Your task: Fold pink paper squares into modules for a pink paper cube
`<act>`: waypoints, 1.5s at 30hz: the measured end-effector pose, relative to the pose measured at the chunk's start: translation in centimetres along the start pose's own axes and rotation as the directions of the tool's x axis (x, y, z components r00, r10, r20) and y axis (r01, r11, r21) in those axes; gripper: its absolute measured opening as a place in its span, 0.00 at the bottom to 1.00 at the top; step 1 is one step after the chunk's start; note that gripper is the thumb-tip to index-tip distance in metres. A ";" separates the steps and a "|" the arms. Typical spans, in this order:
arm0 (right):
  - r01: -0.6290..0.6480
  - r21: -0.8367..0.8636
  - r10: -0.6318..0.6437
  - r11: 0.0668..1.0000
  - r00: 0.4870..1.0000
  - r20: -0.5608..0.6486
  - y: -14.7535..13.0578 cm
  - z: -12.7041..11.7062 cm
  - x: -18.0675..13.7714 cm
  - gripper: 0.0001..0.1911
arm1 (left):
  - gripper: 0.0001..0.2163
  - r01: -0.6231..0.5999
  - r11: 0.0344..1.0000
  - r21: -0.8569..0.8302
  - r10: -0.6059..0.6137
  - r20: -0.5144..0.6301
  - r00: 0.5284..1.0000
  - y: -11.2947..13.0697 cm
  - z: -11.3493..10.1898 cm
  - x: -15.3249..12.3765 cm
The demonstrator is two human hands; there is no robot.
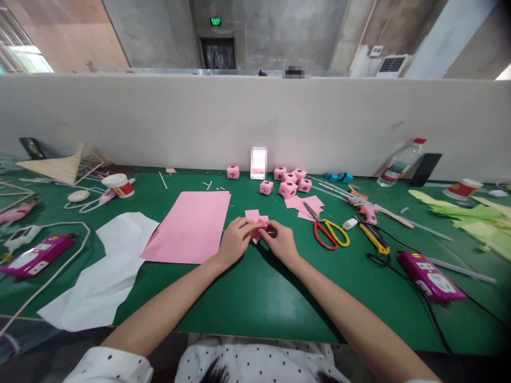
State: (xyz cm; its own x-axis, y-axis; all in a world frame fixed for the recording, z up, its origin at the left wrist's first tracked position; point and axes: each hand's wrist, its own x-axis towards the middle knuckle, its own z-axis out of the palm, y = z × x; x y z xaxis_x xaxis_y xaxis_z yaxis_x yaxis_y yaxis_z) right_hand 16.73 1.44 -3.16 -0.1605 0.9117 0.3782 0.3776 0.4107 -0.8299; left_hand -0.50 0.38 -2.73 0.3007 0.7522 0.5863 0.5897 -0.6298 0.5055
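Both of my hands meet at a small folded piece of pink paper in the middle of the green table. My left hand pinches it from the left, its fingers reaching across the top. From the right, my right hand grips the same piece with thumb and forefinger. Part of the paper is hidden behind my fingers. A large pink sheet lies flat just left of my left hand. Beyond my hands sit several folded pink paper cubes with dark diamond-shaped openings. To their front lie pink paper squares.
Scissors with red and yellow handles lie right of my hands, near a pink glue gun. Purple packs with cords rest farther right. White paper and a paper cup are at left. A divider borders the back.
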 end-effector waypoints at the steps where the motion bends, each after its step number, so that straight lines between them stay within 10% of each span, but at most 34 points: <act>1: 0.010 -0.002 -0.010 1.000 1.000 0.007 -0.1 0.0 0.0 0.09 | 0.16 0.010 1.000 -0.010 -0.010 -0.004 1.000 0.1 0.0 0.0; 8: 0.036 0.030 -0.035 0.999 0.999 -0.011 -0.5 -0.2 0.0 0.11 | 0.15 0.166 0.973 -0.163 -0.186 -0.117 0.976 0.6 0.1 0.2; 19: 0.066 -0.067 -0.068 0.996 0.997 -0.026 -0.8 0.0 -0.2 0.11 | 0.12 0.437 0.798 -0.416 -0.470 0.025 0.882 0.8 0.9 0.2; 28: 0.089 -0.245 -0.108 0.965 0.992 -0.067 -1.3 0.1 -0.6 0.11 | 0.08 0.442 0.832 -0.337 -0.462 0.021 0.887 0.3 0.3 0.4; 45: 0.088 0.050 -0.082 0.995 0.990 -0.115 -1.4 0.2 -0.3 0.10 | 0.11 0.390 0.844 -0.368 -0.431 -0.034 0.902 1.1 -0.1 0.5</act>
State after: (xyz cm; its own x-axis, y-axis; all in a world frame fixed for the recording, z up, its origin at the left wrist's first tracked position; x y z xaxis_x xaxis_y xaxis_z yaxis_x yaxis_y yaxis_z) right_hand 16.05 0.58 -2.22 -0.0850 0.8680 0.4893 0.3162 0.4892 -0.8129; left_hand 0.23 0.00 -1.79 -0.0085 0.9432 0.3323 0.3395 -0.3098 0.8881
